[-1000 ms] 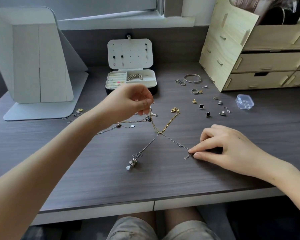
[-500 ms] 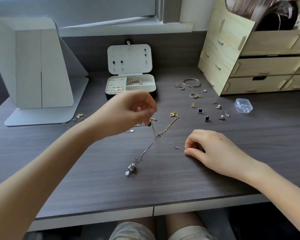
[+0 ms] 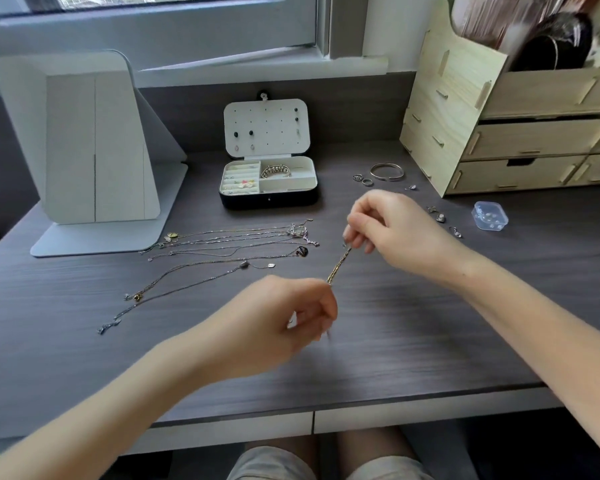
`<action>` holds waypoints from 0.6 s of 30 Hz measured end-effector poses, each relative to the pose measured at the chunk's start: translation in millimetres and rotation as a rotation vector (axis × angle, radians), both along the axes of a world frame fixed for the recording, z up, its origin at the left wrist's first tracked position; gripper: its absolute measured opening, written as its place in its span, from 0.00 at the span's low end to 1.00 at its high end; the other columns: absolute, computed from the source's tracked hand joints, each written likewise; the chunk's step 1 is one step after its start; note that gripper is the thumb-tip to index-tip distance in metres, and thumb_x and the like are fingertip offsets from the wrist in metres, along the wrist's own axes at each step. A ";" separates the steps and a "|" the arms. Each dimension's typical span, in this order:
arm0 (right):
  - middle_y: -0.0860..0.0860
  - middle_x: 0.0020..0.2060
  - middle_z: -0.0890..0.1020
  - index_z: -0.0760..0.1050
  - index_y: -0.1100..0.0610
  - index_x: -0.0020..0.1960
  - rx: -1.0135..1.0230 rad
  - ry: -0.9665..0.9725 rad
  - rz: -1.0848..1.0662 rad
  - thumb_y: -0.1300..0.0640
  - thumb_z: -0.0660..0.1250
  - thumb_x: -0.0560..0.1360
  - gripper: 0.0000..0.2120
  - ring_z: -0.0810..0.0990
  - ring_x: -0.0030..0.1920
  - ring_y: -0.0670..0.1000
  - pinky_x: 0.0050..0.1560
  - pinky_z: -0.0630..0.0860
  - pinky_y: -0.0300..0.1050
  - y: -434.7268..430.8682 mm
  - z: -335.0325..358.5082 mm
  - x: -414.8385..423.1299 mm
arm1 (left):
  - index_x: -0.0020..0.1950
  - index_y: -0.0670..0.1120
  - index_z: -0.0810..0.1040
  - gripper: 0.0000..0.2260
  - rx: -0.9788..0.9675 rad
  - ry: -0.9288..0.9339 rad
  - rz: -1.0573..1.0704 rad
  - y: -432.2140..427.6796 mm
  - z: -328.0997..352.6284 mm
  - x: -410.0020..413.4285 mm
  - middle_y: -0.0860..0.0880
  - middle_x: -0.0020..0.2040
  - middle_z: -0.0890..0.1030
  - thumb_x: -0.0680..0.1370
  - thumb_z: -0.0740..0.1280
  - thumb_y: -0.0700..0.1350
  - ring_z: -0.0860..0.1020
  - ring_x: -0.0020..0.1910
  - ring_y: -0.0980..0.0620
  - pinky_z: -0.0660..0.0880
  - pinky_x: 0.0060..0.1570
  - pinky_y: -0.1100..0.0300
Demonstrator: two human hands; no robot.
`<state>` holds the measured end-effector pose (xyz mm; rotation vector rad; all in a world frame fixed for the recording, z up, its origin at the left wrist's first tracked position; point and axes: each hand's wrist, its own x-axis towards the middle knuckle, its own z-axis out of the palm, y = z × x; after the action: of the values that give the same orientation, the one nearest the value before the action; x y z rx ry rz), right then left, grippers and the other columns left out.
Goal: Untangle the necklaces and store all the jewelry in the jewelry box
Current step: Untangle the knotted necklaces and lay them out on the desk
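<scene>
Head view: a gold chain (image 3: pixel 338 265) slants above the counter (image 3: pixel 430 341), near end pinched in the left hand (image 3: pixel 278 318) grip, far end in the right hand (image 3: pixel 397 230). The jewelry box (image 3: pixel 269 199) sits open beyond.

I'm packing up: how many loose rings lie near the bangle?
2: the first ring lies left of the bangle, the second ring beside it, slightly nearer. The right hand may hide others.

A dark grey wood-grain desk (image 3: pixel 430 341) fills the frame. A window (image 3: pixel 187 26) runs along the top, a pale wooden drawer unit (image 3: pixel 534 140) stands upper right.
</scene>
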<state>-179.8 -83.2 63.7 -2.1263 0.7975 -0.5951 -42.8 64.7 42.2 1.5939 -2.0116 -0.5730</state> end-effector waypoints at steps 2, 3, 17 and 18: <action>0.52 0.37 0.82 0.70 0.55 0.40 0.038 -0.012 0.009 0.62 0.58 0.79 0.10 0.79 0.34 0.45 0.36 0.76 0.40 -1.3 4.8 11.2 | 0.46 0.48 0.76 0.01 0.030 -0.059 -0.005 -3.9 -3.2 -6.4 0.56 0.36 0.80 0.76 0.67 0.43 0.73 0.32 0.62 0.63 0.32 0.75; 0.52 0.37 0.82 0.70 0.55 0.40 0.063 -0.024 0.018 0.62 0.58 0.79 0.10 0.79 0.34 0.45 0.36 0.75 0.41 -1.1 6.6 15.3 | 0.46 0.49 0.76 0.01 0.037 -0.079 0.016 -6.1 -3.7 -6.9 0.55 0.37 0.81 0.76 0.67 0.45 0.73 0.31 0.62 0.63 0.31 0.75; 0.50 0.35 0.80 0.71 0.56 0.40 0.120 -0.106 0.134 0.62 0.59 0.79 0.10 0.76 0.33 0.43 0.34 0.71 0.34 9.9 25.2 26.9 | 0.40 0.42 0.78 0.04 -0.037 0.413 0.336 -44.1 19.8 16.5 0.46 0.36 0.83 0.74 0.70 0.40 0.80 0.34 0.52 0.76 0.38 0.63; 0.51 0.35 0.80 0.71 0.56 0.40 0.113 -0.103 0.130 0.62 0.59 0.79 0.09 0.76 0.32 0.42 0.33 0.70 0.33 9.8 25.7 26.8 | 0.40 0.40 0.78 0.03 -0.031 0.432 0.331 -44.4 21.7 17.0 0.44 0.36 0.83 0.74 0.69 0.38 0.80 0.32 0.53 0.74 0.35 0.67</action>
<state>-153.0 -73.4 89.4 -2.0097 0.6166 -0.5729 -25.8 20.3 63.9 1.5776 -1.4029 -0.6827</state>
